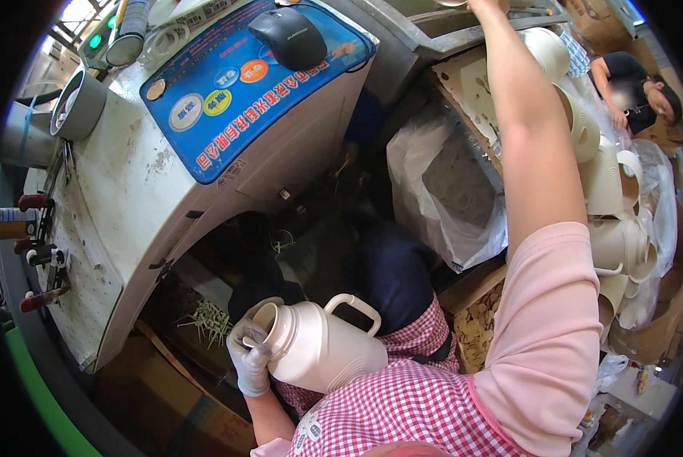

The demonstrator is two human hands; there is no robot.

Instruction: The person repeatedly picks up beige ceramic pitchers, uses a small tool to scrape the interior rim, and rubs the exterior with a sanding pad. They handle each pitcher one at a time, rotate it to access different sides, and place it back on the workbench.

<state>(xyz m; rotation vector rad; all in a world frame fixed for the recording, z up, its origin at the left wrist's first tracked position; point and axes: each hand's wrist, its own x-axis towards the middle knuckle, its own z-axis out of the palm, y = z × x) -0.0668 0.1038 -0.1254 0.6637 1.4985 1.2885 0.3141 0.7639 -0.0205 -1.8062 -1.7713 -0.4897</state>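
Looking down through the head camera, I see my left hand [251,358] in a thin whitish glove, gripping a cream jug [326,346] by its mouth, the rim pinched between thumb and fingers; some fingers are hidden at the neck. The jug lies tilted at my lap, mouth to the left, looped handle [355,311] uppermost, its base end up against my red-and-white checked apron [402,404].

My right arm [535,145] stretches to the top edge, where the frame cuts off nearly all of the right hand [489,4]; I cannot tell whether its fingers are spread or closed. A sliver of something pale and round shows just beside it.

More cream vessels [615,244] crowd the right side, overlapping and partly under clear plastic. A plastic bag [448,190] sits mid-picture, its contents hard to make out. Left of it, the space beneath the white cabinet [128,206] is too dark to read.
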